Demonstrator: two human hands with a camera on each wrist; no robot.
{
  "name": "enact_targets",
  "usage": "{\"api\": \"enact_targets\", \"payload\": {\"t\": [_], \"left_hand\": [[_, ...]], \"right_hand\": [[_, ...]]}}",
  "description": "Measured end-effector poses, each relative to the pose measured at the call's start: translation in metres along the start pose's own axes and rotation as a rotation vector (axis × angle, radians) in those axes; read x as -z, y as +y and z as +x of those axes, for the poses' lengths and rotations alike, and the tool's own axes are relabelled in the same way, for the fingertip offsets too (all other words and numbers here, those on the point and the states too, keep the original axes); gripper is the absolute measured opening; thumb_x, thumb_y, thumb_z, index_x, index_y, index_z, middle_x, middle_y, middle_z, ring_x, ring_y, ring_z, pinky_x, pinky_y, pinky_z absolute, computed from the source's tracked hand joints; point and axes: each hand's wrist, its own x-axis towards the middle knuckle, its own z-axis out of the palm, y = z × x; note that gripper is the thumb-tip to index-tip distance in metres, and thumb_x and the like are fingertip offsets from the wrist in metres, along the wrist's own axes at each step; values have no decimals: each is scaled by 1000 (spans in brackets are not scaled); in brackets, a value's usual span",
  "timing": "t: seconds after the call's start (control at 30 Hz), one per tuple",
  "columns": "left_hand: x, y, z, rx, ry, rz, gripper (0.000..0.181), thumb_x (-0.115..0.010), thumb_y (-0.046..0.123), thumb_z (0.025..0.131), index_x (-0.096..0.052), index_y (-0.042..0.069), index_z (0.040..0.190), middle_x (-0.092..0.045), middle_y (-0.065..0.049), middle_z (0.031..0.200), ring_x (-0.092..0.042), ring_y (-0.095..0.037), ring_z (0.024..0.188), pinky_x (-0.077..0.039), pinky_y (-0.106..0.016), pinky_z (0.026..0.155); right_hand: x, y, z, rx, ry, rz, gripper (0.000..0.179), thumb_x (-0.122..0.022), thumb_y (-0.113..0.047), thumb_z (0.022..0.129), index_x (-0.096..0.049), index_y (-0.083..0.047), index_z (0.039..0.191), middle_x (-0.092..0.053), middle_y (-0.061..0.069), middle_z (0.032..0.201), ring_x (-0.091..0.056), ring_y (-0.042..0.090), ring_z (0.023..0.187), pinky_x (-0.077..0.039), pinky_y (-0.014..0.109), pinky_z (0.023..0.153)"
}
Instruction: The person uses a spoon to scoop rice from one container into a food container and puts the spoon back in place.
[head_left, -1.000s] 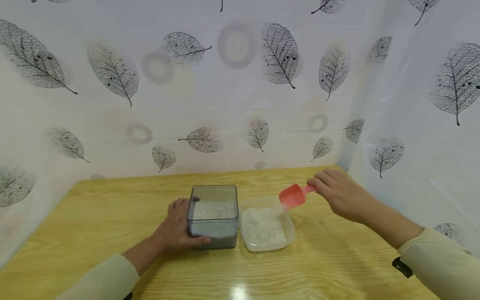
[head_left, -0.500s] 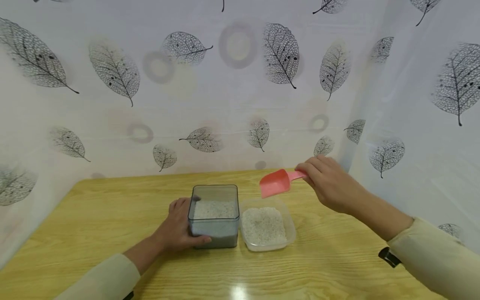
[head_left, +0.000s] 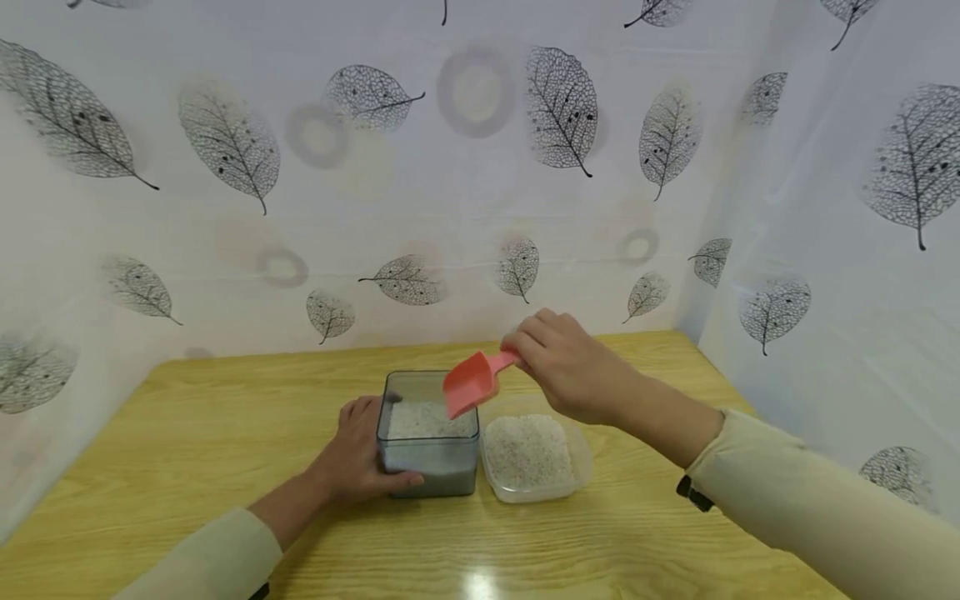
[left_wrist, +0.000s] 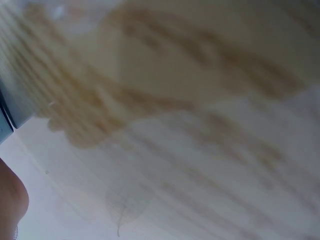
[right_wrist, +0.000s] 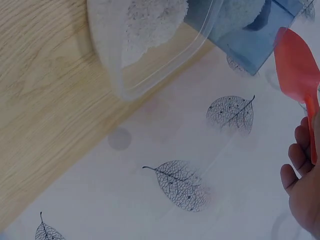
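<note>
A pink scoop is held by its handle in my right hand. Its bowl overlaps the right rim of a smoky-grey square container in the head view, and no grains show in it. In the right wrist view the scoop is at the upper right, fingers curled round its handle. My left hand grips the grey container from the left, thumb across its front. White grains, like rice, lie inside. Only part of the left hand and a container corner show in the left wrist view.
Right beside the grey container stands a low clear plastic tub with more white grains in it. Both stand on a wood-grain table. A white leaf-print curtain hangs behind the table and along its right side.
My right hand has carried the scoop leftward from the clear tub's right side, up over it, to the grey container's rim. The left hand and both containers stay put.
</note>
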Motion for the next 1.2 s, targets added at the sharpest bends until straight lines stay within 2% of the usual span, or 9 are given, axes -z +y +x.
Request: {"api": "enact_targets", "payload": {"t": [0.1,0.3,0.47,0.67,0.83,0.9,1.0,1.13,1.2], "left_hand": [[0,0,0,0,-4,-4,107,-79,66,68,-35,2,143,-51,-11,132,-42,-30,124,-21,-52,110],[2,1,0,-1,-5,-9,106,-78,67,68,-36,3,141,-50,-11,133,-41,-29,125,-21,-51,109],[2,1,0,16,-21,-3,107,-77,69,69,-35,4,143,-50,-10,134,-41,-27,126,-20,-51,110],[3,1,2,7,-15,3,107,-78,69,68,-35,5,142,-50,-9,134,-41,-27,126,-21,-50,110],[6,1,7,7,-9,4,107,-78,69,68,-34,6,143,-50,-9,133,-40,-27,126,-20,-50,111],[6,0,7,0,0,-1,107,-78,68,68,-35,5,142,-51,-9,132,-41,-28,125,-20,-51,110],[3,-1,2,-9,9,0,107,-77,70,68,-36,4,141,-51,-9,130,-42,-28,123,-21,-50,109],[-3,1,-7,-3,21,1,108,-75,73,68,-37,3,141,-51,-9,129,-43,-27,122,-22,-49,108],[-2,1,-5,5,24,3,108,-74,75,68,-37,4,142,-51,-7,130,-43,-26,123,-21,-49,108]], "right_hand": [[-8,-9,7,25,-37,-28,16,-55,-18,101,-61,-8,112,-58,2,100,-48,21,92,-38,32,76],[-18,-23,19,57,-86,-48,16,-51,-19,103,-61,-10,111,-57,1,101,-46,20,93,-39,33,85],[-27,-33,25,78,-136,-113,17,-49,-20,104,-60,-11,112,-56,0,103,-44,19,94,-39,31,80],[-40,-40,28,114,-137,-188,15,-52,-25,103,-62,-13,103,-56,-1,95,-45,19,89,-39,30,75],[-39,-43,35,128,-155,-212,16,-59,-29,98,-63,-14,95,-59,-2,92,-49,19,90,-41,31,77],[-38,-46,42,99,-201,-197,18,-62,-32,96,-63,-15,94,-60,-2,92,-50,18,89,-42,31,77],[-35,-55,51,50,-328,-172,23,-62,-40,95,-65,-17,94,-63,-4,94,-52,17,89,-41,31,76],[-36,-68,59,7,-495,-147,29,-58,-46,98,-68,-20,91,-66,-8,92,-52,12,87,-37,28,73],[-36,-69,63,-11,-538,-109,30,-57,-45,99,-67,-20,87,-64,-10,87,-50,11,83,-34,27,72]]}}
